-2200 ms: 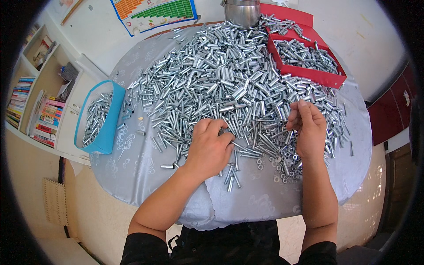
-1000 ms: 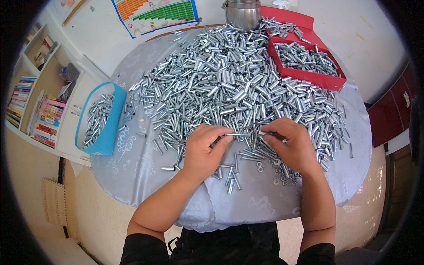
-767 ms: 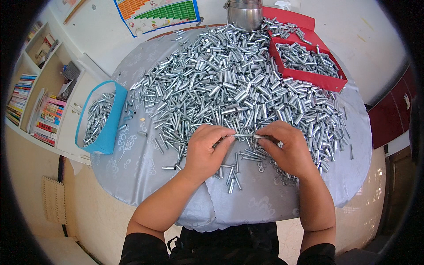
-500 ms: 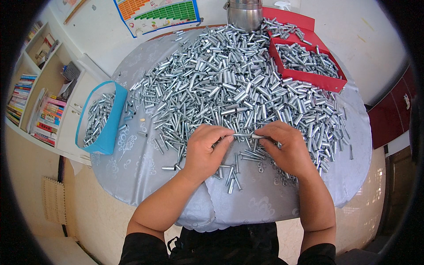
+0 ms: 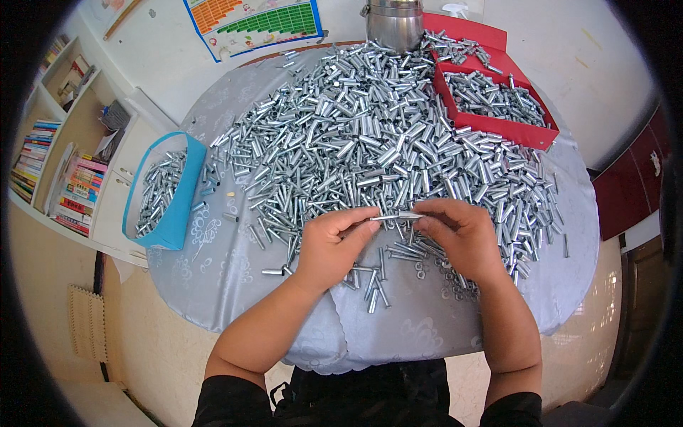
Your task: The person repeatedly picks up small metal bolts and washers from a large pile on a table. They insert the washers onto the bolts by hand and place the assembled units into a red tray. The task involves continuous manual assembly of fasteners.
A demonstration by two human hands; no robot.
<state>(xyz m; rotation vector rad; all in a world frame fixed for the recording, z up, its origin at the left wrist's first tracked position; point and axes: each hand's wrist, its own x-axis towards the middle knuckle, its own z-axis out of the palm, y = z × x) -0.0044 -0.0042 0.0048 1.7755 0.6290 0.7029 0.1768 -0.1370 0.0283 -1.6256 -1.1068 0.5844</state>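
Over the near edge of a large heap of silver bolts and sleeves [image 5: 356,135], my two hands face each other. My left hand [image 5: 336,242] is closed in a pinch on a slim silver bolt [image 5: 386,217]. Opposite it, my right hand [image 5: 459,238] pinches a wider silver metal sleeve [image 5: 409,214], which lines up end to end with the bolt. The fingertips partly cover both pieces, and I cannot tell how far one sits inside the other. Below my right hand lie several small nuts [image 5: 420,270] and loose bolts.
A blue open box [image 5: 186,196] holding metal parts stands at the left. At the back right, a red box [image 5: 498,127] is filled with more parts, beside a steel pot [image 5: 395,27]. A grey cloth [image 5: 249,299] covers the round table. Bookshelves [image 5: 60,142] stand at far left.
My right hand has shifted very slightly to the right, and more of the sleeve shows between my fingers. My left hand stays nearly in place, still pinching the bolt.
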